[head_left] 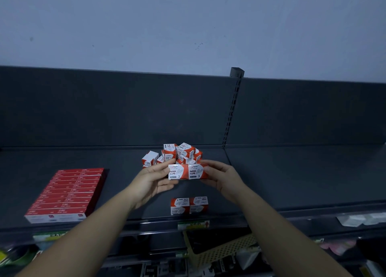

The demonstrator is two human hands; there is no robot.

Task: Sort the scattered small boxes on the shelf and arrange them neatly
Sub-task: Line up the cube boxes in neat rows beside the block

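- Reaches up and forward with both bare forearms, converging just in front of the heap of small red-and-white paper-clip boxes near the back of the dark shelf.
- Grips the left end of a held pair of boxes with the left hand: thumb on the top edge, fingers curled beneath, palm turned inward.
- Mirrors that grasp with the right hand at the right end: thumb on top, fingers wrapped under, wrist bent slightly inward.
- Keeps the held pair of boxes level and side by side, touching, printed faces toward the camera, "PAPER CLIPS" and "3" reading upright; covers the near lower edge of the heap in this view.
- Jumbled, the heap itself: boxes tilted at mixed angles, leaning on one another.
- Nearer than the heap, toward the shelf's front edge: a placed pair of boxes, flat, side by side and touching, print upside down to the camera.
- Well left of the heap: a block of flat red boxes, packed in tidy rows.
- Below and in front of the heap, on a lower level: a pale perforated basket, tilted.
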